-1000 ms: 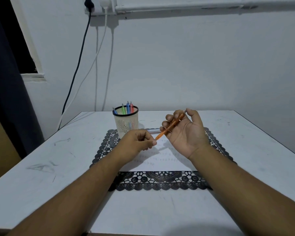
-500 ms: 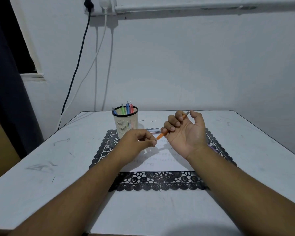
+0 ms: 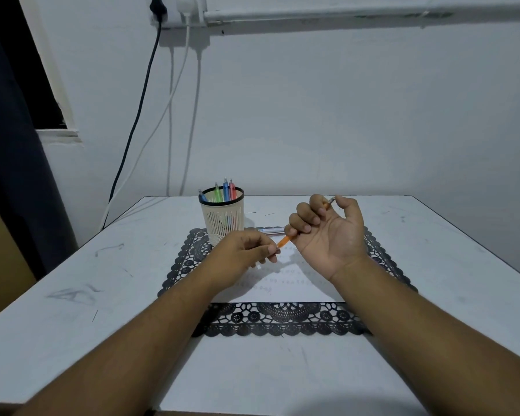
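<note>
My right hand [image 3: 327, 232], palm up, has its fingers curled round an orange pen [image 3: 283, 241] that slants from upper right to lower left. My left hand [image 3: 242, 255] pinches the pen's lower tip between thumb and fingers. Both hands hover over a white sheet of paper [image 3: 285, 283] with rows of small handwriting, lying on a black lace mat [image 3: 252, 319].
A cream mesh pen cup [image 3: 222, 219] with several coloured pens stands at the mat's far left. Another pen [image 3: 269, 231] lies on the mat behind my hands. The white table [image 3: 72, 295] meets the wall; cables hang at the far left.
My right fingers have curled tighter round the orange pen. Both hands stay in nearly the same place, with my left still at the pen's tip.
</note>
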The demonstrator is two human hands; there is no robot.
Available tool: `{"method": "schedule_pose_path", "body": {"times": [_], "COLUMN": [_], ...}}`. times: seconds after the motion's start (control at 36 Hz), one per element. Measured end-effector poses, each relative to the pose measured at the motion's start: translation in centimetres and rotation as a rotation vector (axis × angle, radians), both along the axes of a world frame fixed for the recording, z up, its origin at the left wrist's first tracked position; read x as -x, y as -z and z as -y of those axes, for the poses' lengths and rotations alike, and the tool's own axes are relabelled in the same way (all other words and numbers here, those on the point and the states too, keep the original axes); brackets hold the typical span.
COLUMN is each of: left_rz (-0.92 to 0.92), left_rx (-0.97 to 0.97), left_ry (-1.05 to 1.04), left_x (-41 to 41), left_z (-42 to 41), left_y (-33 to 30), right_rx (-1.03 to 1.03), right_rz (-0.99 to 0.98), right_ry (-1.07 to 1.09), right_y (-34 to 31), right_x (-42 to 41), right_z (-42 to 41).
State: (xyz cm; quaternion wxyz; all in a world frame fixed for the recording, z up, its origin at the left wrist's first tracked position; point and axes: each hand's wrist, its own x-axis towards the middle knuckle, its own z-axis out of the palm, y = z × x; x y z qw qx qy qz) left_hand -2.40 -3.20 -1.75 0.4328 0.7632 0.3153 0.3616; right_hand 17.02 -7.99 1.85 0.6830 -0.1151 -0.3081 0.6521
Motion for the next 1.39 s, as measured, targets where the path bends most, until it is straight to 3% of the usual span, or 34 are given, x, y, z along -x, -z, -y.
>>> {"method": "schedule_pose_path", "body": {"times": [0.67,0.89,1.39], "left_rz": [0.039,0.08,0.04], "left_rx": [0.027,0.038,-0.003], "left_ry": [0.054,-0.004,-0.04], "left_x": [0.0,-0.1,-0.1], "left_z": [0.7,0.4,0.5], "left_y": [-0.3,-0.1,-0.2], "right_rx": [-0.043,0.076,0.04], "right_rz": [0.032,0.018,-0.066], "right_ry": [-0.068,0.058,0.045], "right_y": [-0.5,-0.4,-0.6], "right_x": [-0.6,0.0,0.6], "right_z": [0.1,-0.3,0.4]}}
